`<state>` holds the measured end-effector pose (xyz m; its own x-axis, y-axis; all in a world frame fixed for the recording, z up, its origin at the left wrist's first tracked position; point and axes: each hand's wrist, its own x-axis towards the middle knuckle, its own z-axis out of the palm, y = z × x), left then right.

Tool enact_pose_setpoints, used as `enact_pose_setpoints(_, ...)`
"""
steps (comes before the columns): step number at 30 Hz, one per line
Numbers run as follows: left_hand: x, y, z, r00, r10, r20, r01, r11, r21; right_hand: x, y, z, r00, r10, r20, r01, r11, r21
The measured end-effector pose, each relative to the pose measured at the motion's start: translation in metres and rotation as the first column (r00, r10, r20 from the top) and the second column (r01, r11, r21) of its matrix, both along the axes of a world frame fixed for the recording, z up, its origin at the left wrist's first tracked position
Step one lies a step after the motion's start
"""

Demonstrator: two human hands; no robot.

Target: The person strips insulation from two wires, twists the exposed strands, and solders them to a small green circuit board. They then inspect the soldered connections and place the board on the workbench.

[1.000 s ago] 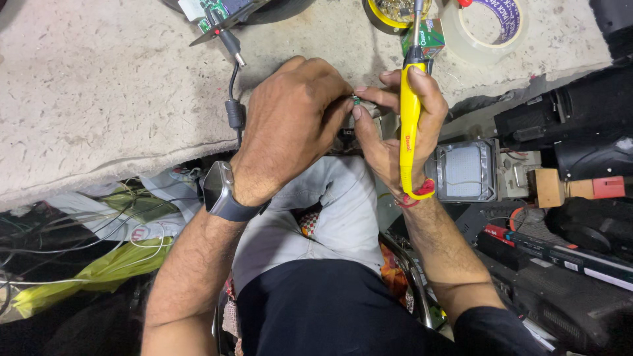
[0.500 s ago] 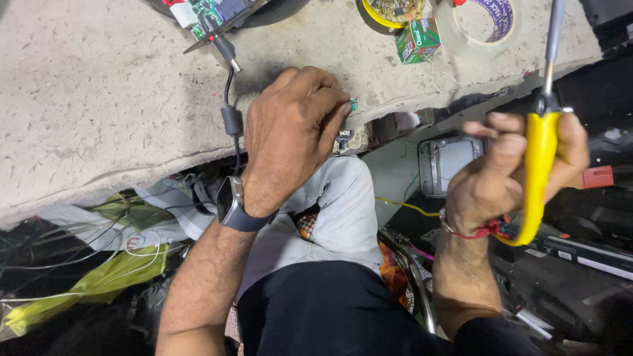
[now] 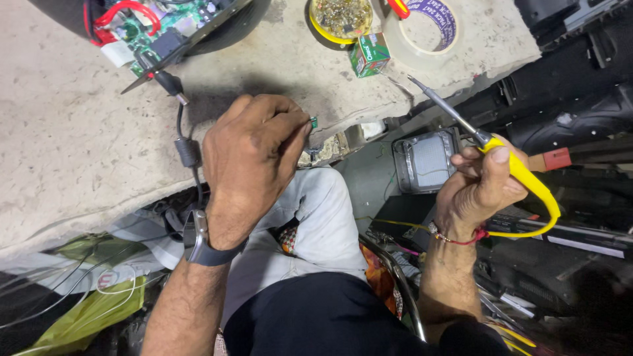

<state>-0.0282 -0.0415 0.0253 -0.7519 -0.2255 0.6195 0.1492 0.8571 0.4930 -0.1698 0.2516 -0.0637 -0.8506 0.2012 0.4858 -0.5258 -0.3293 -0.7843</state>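
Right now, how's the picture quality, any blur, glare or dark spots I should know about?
Head view: sharp across the left hand and the right hand holding the yellow soldering iron; the left hand casts a soft shadow on the pale worktop; the clutter on the right and the bottom corners sink into darkness; mild wide-angle bending at the edges; no strong glare.

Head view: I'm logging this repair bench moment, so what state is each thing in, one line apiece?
Left hand: closed, fingers pinching a small green part at the bench edge.
Right hand: gripping the soldering iron, tip raised off the bench.
Circuit board: exposed, black cable plugged in.
Tape roll: lying flat.
Yellow dish: open, holding small metal bits.
Small green box: closed, on the bench.
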Motion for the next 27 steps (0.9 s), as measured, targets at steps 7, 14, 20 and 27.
enact_pose_setpoints(7,0.0003,-0.0018,-0.0013,1.0,-0.018,0.006,0.018,0.999,0.027,0.0021,0.0085,0.0108,0.997,-0.083,-0.003,0.083,0.996,-0.014)
enact_pose_setpoints(14,0.0017,-0.0017,0.0013,0.999,-0.036,0.009,0.035,0.998,0.044,0.0049,0.0074,0.0102,0.999,-0.021,-0.041,0.021,1.0,-0.004)
enact_pose_setpoints(20,0.0012,-0.0012,0.0012,0.999,-0.03,0.015,0.029,0.999,0.029,0.0049,0.0068,0.0108,0.999,-0.023,-0.027,0.023,1.0,0.002)
enact_pose_setpoints(27,0.0006,-0.0017,0.0007,0.999,-0.04,0.029,0.039,0.998,0.043,0.0043,0.0086,0.0093,0.999,-0.038,-0.02,0.038,0.999,0.013)
